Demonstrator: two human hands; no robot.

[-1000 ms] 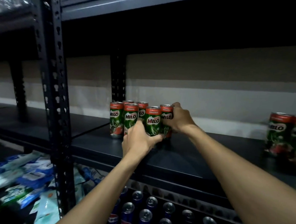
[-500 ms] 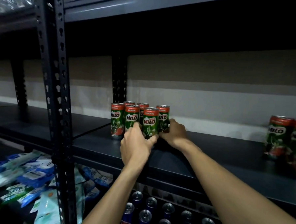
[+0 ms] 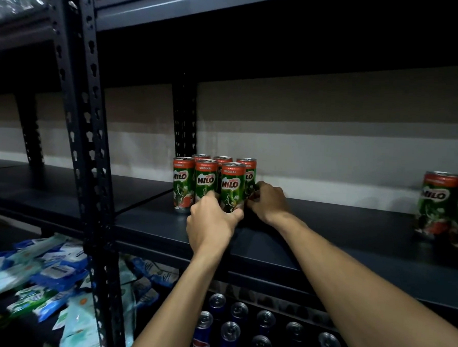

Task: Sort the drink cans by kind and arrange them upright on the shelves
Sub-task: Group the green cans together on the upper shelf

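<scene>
Several green and red Milo cans [image 3: 206, 178] stand upright in a tight cluster on the dark metal shelf [image 3: 312, 238], near its back left upright. My left hand [image 3: 210, 221] cups the base of the front right Milo can [image 3: 231, 185] from the front. My right hand [image 3: 267, 202] presses against the lower right side of the back right can [image 3: 249, 174], fingers curled around it. More Milo cans [image 3: 443, 208] stand at the far right of the same shelf.
Blue Pepsi cans [image 3: 230, 338] stand upright on the shelf below. Blue and green packets [image 3: 44, 277] lie piled at lower left. A perforated steel post [image 3: 83, 139] rises at left. Another shelf [image 3: 204, 7] hangs overhead. Bare shelf lies between the two Milo groups.
My right hand has dropped from the top of the back right can to its lower side. The cans now stand closer together. My left hand stays at the front can.
</scene>
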